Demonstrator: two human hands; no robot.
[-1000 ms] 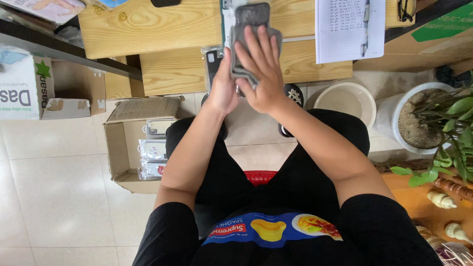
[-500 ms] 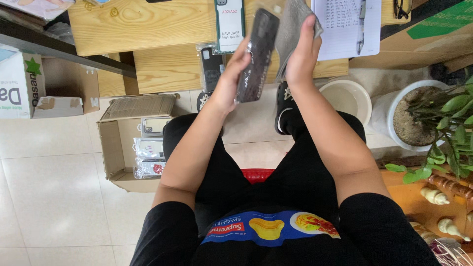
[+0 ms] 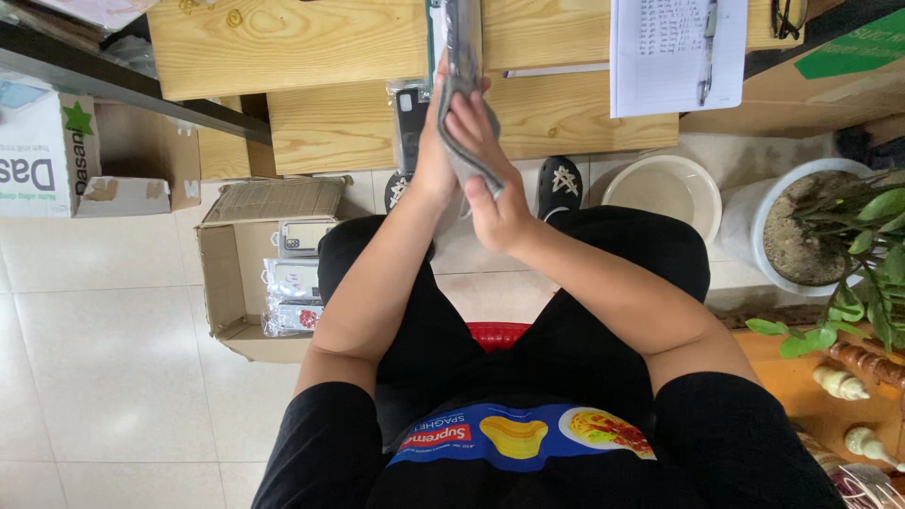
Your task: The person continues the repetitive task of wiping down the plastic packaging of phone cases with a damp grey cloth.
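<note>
Since half a second ago, both hands have drawn together in front of the wooden desk (image 3: 311, 47), and the dark phone (image 3: 462, 42) now stands nearly upright, edge-on to the camera. Its lower end is gripped by the left hand (image 3: 429, 160), while the right hand (image 3: 490, 184) presses a grey cloth (image 3: 459, 141) against it, fingers closed on the fabric. For a clean wipe, firm support from the left hand and long, even strokes seem best. Left of the desk's lower shelf, an open cardboard box (image 3: 226, 283) holds packaged phone cases.
</note>
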